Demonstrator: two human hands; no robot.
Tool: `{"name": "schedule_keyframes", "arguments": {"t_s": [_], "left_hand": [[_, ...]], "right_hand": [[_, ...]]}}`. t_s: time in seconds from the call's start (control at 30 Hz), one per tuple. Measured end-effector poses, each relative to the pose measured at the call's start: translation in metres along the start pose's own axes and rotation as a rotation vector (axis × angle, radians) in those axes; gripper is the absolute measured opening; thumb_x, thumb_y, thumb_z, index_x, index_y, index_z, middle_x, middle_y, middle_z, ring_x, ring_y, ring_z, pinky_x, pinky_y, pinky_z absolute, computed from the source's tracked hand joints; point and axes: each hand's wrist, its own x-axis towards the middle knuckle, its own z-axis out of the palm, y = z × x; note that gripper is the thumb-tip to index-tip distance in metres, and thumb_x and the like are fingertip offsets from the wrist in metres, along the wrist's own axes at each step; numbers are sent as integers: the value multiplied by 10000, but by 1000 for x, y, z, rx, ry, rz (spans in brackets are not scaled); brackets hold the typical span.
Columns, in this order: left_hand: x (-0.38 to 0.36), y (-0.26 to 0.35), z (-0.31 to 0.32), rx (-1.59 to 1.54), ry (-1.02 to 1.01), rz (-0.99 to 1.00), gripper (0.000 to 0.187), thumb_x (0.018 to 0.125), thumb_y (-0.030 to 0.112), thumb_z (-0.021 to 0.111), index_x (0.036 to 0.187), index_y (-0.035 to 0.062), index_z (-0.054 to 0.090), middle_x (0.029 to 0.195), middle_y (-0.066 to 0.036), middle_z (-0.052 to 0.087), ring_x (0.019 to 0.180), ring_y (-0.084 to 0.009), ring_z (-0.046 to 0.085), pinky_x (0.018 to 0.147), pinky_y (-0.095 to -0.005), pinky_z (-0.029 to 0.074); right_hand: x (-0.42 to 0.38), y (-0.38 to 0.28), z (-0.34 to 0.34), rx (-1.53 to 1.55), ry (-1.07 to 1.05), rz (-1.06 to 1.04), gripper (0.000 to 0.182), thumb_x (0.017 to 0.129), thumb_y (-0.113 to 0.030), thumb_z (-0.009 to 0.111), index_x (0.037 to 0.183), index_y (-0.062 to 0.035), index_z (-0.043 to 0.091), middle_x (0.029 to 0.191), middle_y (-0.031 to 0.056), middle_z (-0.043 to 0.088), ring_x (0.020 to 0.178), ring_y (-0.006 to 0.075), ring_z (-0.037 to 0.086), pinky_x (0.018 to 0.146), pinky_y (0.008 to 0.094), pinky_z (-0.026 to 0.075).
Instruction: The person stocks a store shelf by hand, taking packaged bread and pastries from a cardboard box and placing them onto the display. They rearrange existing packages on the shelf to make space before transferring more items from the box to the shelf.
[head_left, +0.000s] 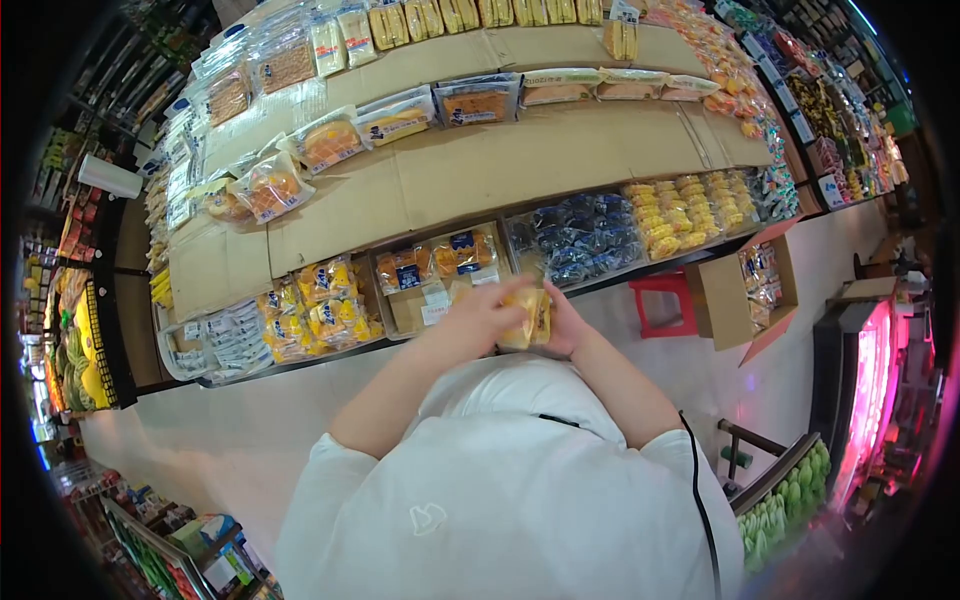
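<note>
Head view: the yellow packet (530, 318) is in front of your belly, near the display (420, 185). Your right hand (567, 325) grasps it; your left hand (478, 322) overlaps its left side, blurred, grip impossible to tell. Farther left lies bagged bread (466, 252); rightward, a red stool (683, 302).

clearance: bare cardboard strip (450, 165) gives a broad left-right lane behind the front bins (610, 274). far side bounded by a row of bread packs (478, 102); bagged buns (272, 190) narrow the lane at left. yellow packet (527, 318) blocks the gap between left hand (480, 322) and right hand (568, 325). open floor (625, 345) right of the right hand, then red stool (650, 308) and open carton (716, 300) obstruct.
</note>
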Motion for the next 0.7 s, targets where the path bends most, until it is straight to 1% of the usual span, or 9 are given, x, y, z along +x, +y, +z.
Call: {"name": "schedule_keyframes", "arguments": {"t_s": [0.03, 0.1, 0.2, 0.3, 0.4, 0.5, 0.6, 0.63, 0.7], "left_hand": [[0, 5, 10, 117, -14, 30, 206, 898, 99, 559, 1100, 107, 601, 1400, -154, 452, 1242, -350, 474, 1001, -458, 410], [2, -21, 35, 822, 53, 622, 317, 873, 233, 620, 1174, 135, 615, 1377, -168, 464, 1229, -365, 470, 1008, -513, 379], [6, -18, 54, 949, 112, 643, 546, 823, 402, 664, 1288, 131, 572, 1395, -193, 452, 1219, -384, 469, 1038, -536, 335], [-4, 18, 50, 912, 384, 268, 708, 808, 504, 668, 1347, 71, 517, 1377, -248, 443, 1223, -434, 455, 1064, -527, 318], [4, 16, 46, 968, 308, 223, 827, 786, 575, 664, 1376, 28, 468, 1391, -274, 424, 1238, -459, 438, 1064, -526, 315], [4, 28, 43, 910, 79, 114, 963, 720, 637, 693, 1424, 41, 412, 1386, -278, 429, 1225, -476, 448, 1055, -524, 323], [5, 25, 41, 930, 13, 129, 1045, 658, 643, 738, 1441, 46, 389, 1369, -264, 459, 1213, -463, 466, 1040, -526, 339], [9, 21, 40, 905, -18, 156, 1042, 656, 629, 747, 1442, 47, 387, 1353, -253, 481, 1203, -447, 486, 1023, -512, 363], [18, 11, 37, 855, -89, 212, 1038, 651, 600, 763, 1444, 49, 383, 1320, -231, 525, 1182, -413, 526, 989, -486, 411]], "right_hand": [[-3, 2, 4, 14, -4, 1, 719, 949, -647, 334, 1401, -98, 440, 1381, 126, 508, 1247, 301, 520, 1026, 484, 433], [-6, 3, 4, 40, -8, -25, 682, 942, -632, 388, 1377, -111, 461, 1346, 113, 530, 1243, 279, 522, 1029, 440, 439], [-11, 6, -6, 186, 27, -40, 700, 934, -646, 383, 1389, -119, 454, 1363, 118, 522, 1249, 284, 520, 1039, 456, 429], [-18, 6, 7, 101, -44, -169, 716, 926, -662, 379, 1411, -139, 441, 1385, 123, 510, 1264, 293, 510, 1048, 466, 418], [-25, 2, 1, 130, -84, -148, 715, 929, -658, 367, 1438, -159, 417, 1410, 127, 493, 1279, 304, 498, 1062, 473, 404], [-32, 2, -2, 188, -135, -117, 715, 940, -659, 348, 1450, -160, 399, 1419, 126, 485, 1292, 306, 486, 1075, 474, 393], [-39, 4, -2, 144, -97, -119, 747, 937, -692, 311, 1455, -160, 389, 1426, 123, 479, 1303, 299, 478, 1085, 473, 386], [-43, 3, -2, 101, -89, -121, 801, 918, -726, 283, 1455, -140, 383, 1430, 122, 473, 1313, 291, 468, 1092, 458, 386], [-44, 5, -11, 59, -97, -114, 810, 921, -724, 275, 1454, -123, 379, 1429, 125, 472, 1312, 290, 469, 1097, 448, 385]]}}
